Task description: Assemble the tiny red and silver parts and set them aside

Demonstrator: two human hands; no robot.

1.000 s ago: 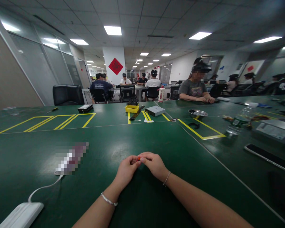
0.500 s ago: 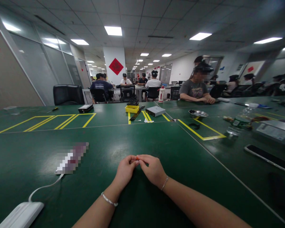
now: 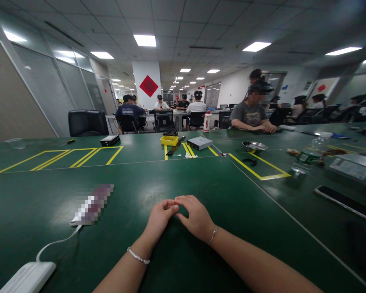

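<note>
My left hand [image 3: 159, 219] and my right hand [image 3: 195, 217] rest together on the green table [image 3: 183, 179], fingertips meeting. Between them sits a tiny orange-red object [image 3: 176, 202], pinched by both sets of curled fingers; most of it is hidden. A bracelet circles each wrist. A phone [image 3: 91, 204] lies to the left of my left hand, its white cable running to a white power bank [image 3: 27, 276] at the near left edge.
Yellow tape marks zones across the table. A yellow bin [image 3: 169, 140], a grey box [image 3: 199, 142], a metal dish [image 3: 254, 145], a lying water bottle [image 3: 308, 156] and a dark phone [image 3: 344, 202] lie farther off. A person [image 3: 250, 114] sits opposite right; others sit behind.
Both hands shifted slightly toward me and turned a little while keeping the small orange-red object pinched between them. Nothing else moved.
</note>
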